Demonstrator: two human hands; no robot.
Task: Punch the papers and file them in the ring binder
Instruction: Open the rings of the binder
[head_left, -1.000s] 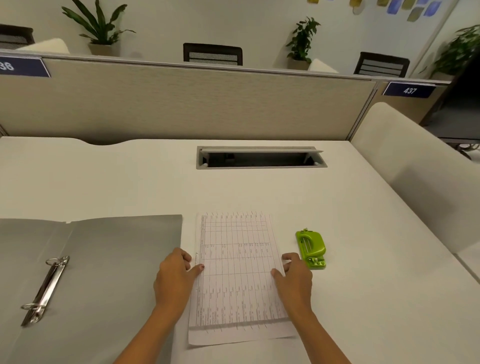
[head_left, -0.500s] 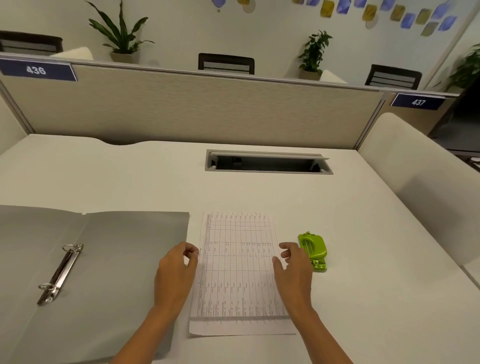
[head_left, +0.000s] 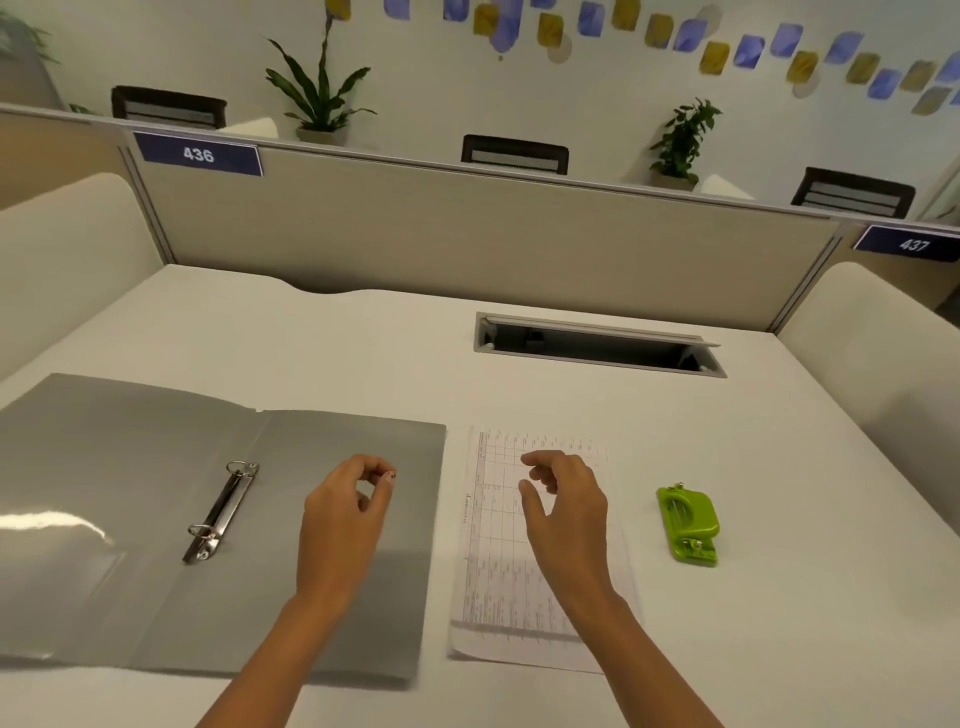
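Observation:
A grey ring binder (head_left: 130, 493) lies open flat on the white desk, its metal ring mechanism (head_left: 221, 512) showing two closed rings. To its right lies a stack of printed table sheets (head_left: 493, 561). A green hole punch (head_left: 688, 522) sits right of the papers. My left hand (head_left: 345, 519) hovers over the binder's right flap, fingers loosely curled, holding nothing. Over the papers hovers my right hand (head_left: 566, 514), fingers apart and empty, covering the middle of the sheets.
An open cable tray slot (head_left: 597, 345) is recessed in the desk behind the papers. A beige partition (head_left: 467, 234) with signs 436 and 437 closes the far edge. Padded side panels (head_left: 872, 364) flank the desk left and right.
Both hands have lifted off the papers' edges and shifted left; the left one is now above the binder. The camera has turned left, so everything sits further right in view.

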